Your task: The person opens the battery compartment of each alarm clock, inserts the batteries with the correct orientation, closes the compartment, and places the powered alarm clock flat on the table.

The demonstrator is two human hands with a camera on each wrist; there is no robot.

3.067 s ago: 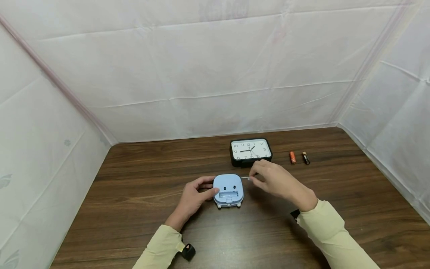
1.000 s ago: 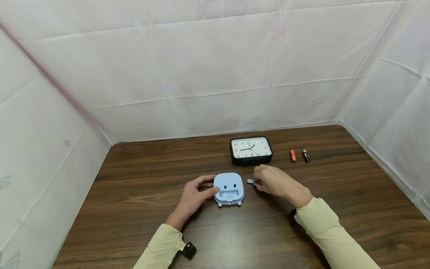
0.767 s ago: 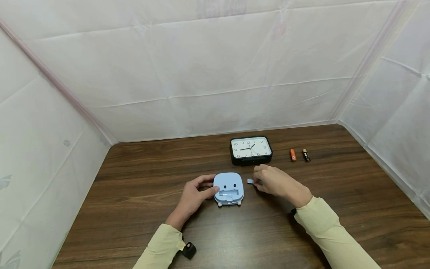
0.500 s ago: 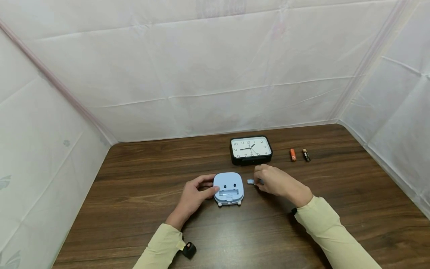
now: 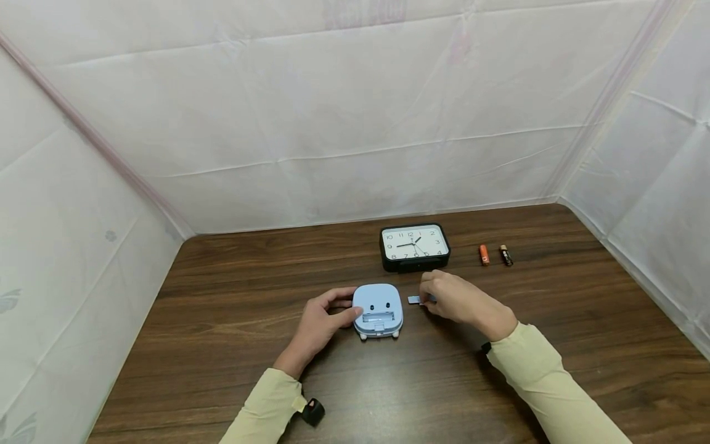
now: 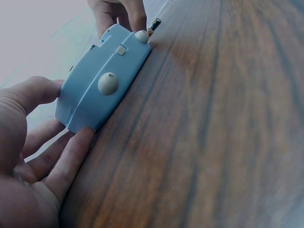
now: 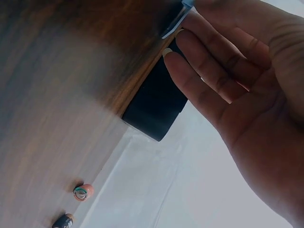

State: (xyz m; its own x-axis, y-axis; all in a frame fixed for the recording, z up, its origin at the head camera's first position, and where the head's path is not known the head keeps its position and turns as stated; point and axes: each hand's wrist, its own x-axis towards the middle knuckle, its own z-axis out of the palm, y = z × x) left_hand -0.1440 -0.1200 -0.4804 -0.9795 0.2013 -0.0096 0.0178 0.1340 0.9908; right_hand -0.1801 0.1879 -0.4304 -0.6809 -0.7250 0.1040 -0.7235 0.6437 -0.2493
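Note:
A light-blue rounded device [image 5: 378,296] with white feet lies on the table, its battery compartment uncovered. My left hand [image 5: 320,327] grips its left side, thumb on the upper face and fingers against the lower edge, as the left wrist view shows on the device [image 6: 95,80]. Just right of the device, my right hand [image 5: 457,299] pinches a small light-blue battery cover [image 5: 413,300], low at the tabletop. In the right wrist view only the edge of the cover [image 7: 176,23] shows by the fingertips; the rest is cut off or hidden by the fingers.
Behind the hands stands a black-framed clock [image 5: 413,246], close to my right knuckles. To its right lie an orange battery [image 5: 484,254] and a black battery [image 5: 506,254]. White sheeting [image 5: 310,123] walls off the back and sides of the wooden table [image 5: 233,290].
Compared with about three seconds ago, my right hand has moved the battery cover slightly right and down to the tabletop. Over the last second both hands have stayed almost still.

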